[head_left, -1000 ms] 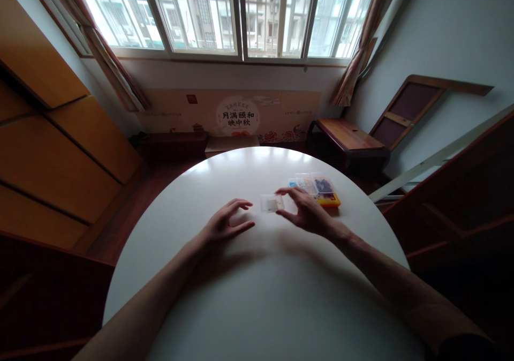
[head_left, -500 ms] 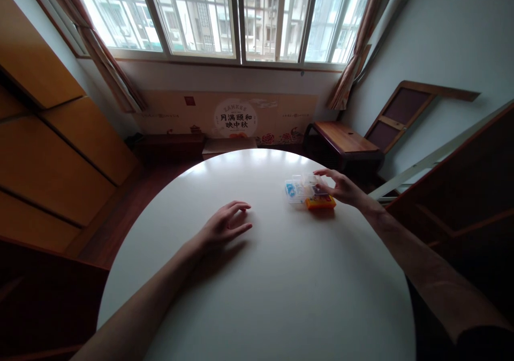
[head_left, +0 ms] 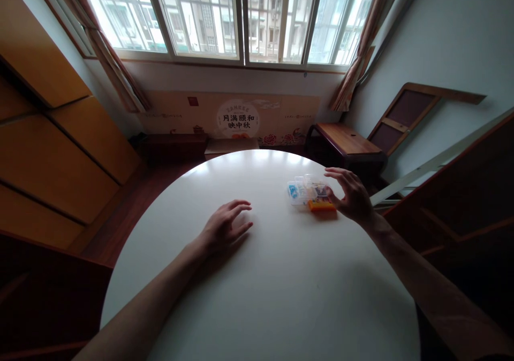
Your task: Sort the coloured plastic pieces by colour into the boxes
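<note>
My right hand (head_left: 350, 194) is open beside the right end of an orange box (head_left: 322, 206), its thumb close to the box's corner. Whether the thumb touches it I cannot tell. Against and partly over the orange box lies a clear plastic case (head_left: 299, 192) with small compartments, one holding something blue at its left end. My left hand (head_left: 225, 225) hovers or rests low over the white table (head_left: 281, 275), left of these things. Its fingers are spread and hold nothing.
The table's rounded far edge curves below a window (head_left: 277, 23). Beyond its far right side stands a wooden stool or bench (head_left: 347, 138). A printed panel (head_left: 193, 114) runs along the wall, and orange-brown cabinets (head_left: 52, 163) stand at the left.
My right hand has drawn back to the right from the clear case and opened wider. The case and orange box stay in place on the table. The left hand's fingers have spread slightly.
</note>
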Motion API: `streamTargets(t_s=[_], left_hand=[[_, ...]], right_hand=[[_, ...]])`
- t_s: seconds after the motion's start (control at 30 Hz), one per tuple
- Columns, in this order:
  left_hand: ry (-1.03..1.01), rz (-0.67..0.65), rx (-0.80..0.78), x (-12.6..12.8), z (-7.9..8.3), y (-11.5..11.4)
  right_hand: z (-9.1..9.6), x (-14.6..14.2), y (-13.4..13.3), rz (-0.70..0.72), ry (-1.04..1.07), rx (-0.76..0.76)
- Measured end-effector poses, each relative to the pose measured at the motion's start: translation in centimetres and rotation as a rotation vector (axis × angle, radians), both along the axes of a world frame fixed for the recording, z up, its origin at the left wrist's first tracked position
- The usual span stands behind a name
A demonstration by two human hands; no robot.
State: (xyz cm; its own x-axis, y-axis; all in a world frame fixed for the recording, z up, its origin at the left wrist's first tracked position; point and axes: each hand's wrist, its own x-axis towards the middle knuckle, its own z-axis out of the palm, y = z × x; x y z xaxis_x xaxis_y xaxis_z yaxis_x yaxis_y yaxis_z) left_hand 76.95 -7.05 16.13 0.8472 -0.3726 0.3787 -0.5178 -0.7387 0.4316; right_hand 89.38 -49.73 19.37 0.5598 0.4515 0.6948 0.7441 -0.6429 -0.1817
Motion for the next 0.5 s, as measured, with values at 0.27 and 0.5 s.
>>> streamTargets(t_s=[0.27,0.5], left_hand=[[0.01,0.088,0.19,-2.4,2.5,-3.7],[0.023,0.015,0.305,-4.5,0.6,-6.6]], right_hand=[[-1.4,-8.6,4.5,0.224,0.097,-0.167],[-3.7,-10.1,5.9,0.273,0.342,-0.293]])
